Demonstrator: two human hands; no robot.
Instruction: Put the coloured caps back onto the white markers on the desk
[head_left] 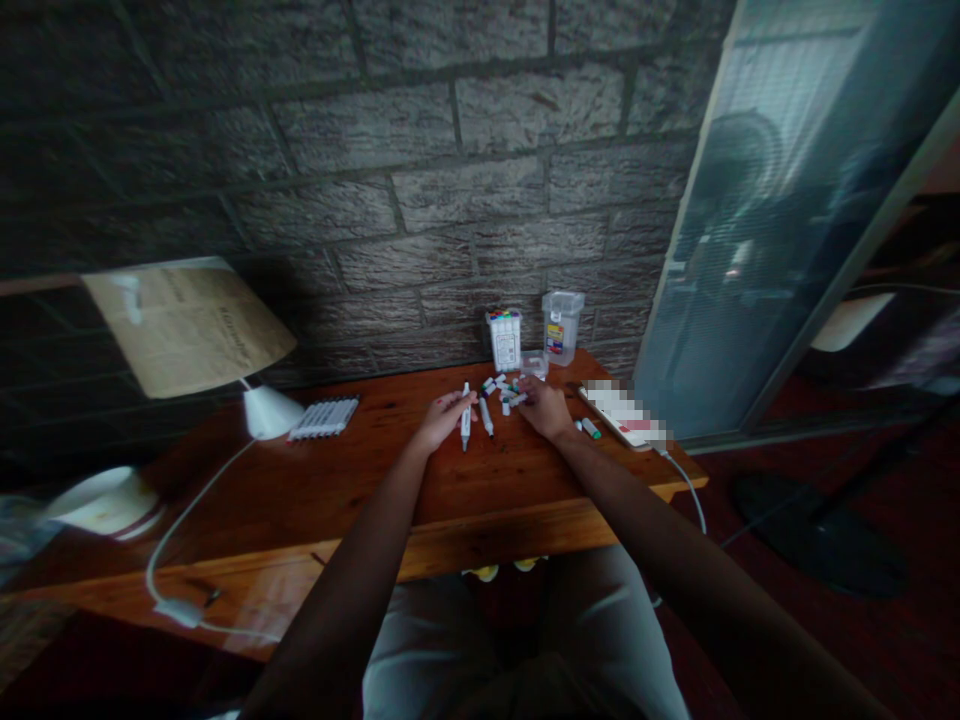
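Note:
My left hand (446, 415) is closed around a white marker (466, 417) that stands nearly upright on the wooden table (315, 490). My right hand (541, 405) reaches into a small pile of loose white markers (501, 390), fingers curled on one of them. Another marker (486, 417) lies flat between my hands. Behind the pile stand a marker box (505, 338) with coloured caps showing and a clear plastic container (562, 325).
A row of white markers (324, 417) lies at the left near a white lamp base (270, 410) and its cable (187, 520). A paper sheet (187, 325) leans left. A flat blurred object (626, 415) and a green-capped marker (591, 428) lie right. Brick wall behind.

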